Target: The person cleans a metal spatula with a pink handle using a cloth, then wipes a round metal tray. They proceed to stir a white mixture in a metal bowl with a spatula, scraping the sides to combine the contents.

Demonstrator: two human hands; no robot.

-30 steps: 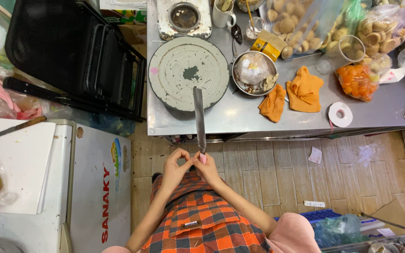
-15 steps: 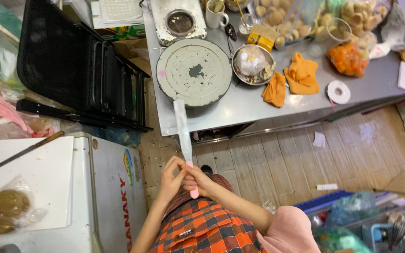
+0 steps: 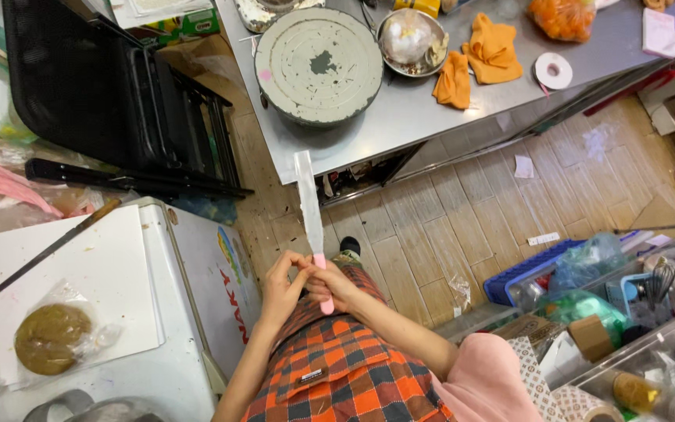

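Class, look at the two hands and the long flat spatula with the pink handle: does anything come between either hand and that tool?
Nothing visible does. The right hand is wrapped around the pink handle of the spatula, and the left hand has its fingertips on the handle near the blade. The blade points up toward the steel table.

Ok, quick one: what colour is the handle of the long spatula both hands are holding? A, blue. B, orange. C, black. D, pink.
D: the spatula ends in a pink handle, gripped between the left hand and right hand.
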